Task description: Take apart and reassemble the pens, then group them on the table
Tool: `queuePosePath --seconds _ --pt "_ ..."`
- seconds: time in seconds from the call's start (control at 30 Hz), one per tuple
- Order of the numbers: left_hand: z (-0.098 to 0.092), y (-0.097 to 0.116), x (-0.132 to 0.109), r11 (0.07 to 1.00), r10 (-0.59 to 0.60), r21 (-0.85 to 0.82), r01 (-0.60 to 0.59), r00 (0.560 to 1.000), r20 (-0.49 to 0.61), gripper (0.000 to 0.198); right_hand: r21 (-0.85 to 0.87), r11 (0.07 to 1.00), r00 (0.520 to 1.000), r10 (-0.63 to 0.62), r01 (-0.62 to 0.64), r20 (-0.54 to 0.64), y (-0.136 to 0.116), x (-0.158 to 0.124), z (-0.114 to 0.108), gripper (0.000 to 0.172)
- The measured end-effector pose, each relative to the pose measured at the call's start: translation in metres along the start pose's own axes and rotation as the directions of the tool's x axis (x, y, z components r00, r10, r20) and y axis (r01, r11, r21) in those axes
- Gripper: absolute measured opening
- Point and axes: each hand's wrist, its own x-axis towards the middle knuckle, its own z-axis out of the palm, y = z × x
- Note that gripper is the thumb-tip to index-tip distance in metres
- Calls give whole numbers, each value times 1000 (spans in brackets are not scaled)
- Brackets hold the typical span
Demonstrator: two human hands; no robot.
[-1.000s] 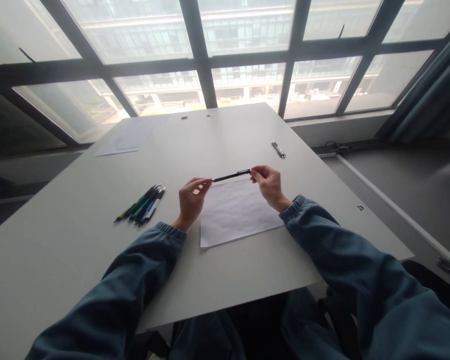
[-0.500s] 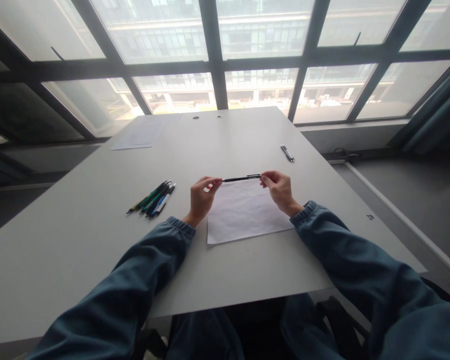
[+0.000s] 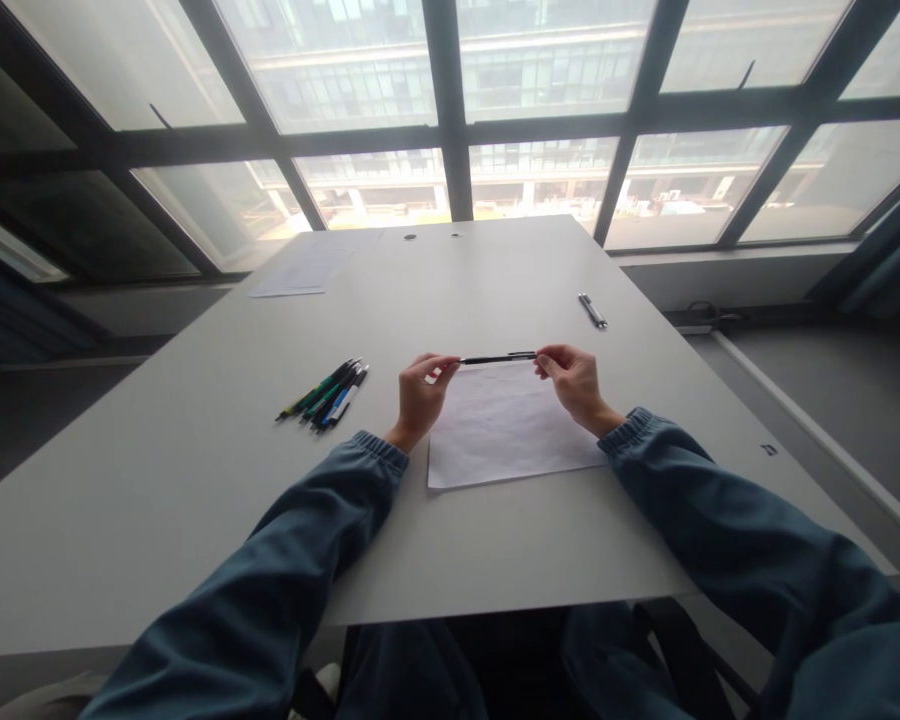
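Note:
A black pen [image 3: 495,358] is held level between my two hands, over the far edge of a white sheet of paper [image 3: 510,430]. My left hand [image 3: 424,394] pinches its left end between thumb and fingertips. At the clip end, my right hand [image 3: 574,380] grips it the same way. The paper lies flat on the white table [image 3: 390,560], its far edge partly behind my hands. To the left of my left hand rests a loose bunch of several pens [image 3: 325,394], black, green and blue-and-white.
One or two silver-and-black pens [image 3: 592,311] lie together beyond my right hand, near the table's right edge. More paper [image 3: 296,272] is at the far left. Large windows [image 3: 540,90] rise behind the table. A small dark mark [image 3: 769,450] sits near the right edge.
The whole scene has shifted slightly to the right in view as my head turned a little left. Both hands keep the same hold on the pen.

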Motion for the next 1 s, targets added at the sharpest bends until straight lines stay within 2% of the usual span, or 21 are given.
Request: queuePosePath --seconds 1.0 --pt "-5 -4 -8 998 43 40 -44 999 15 11 -23 999 999 -36 36 -10 4 -10 1 19"
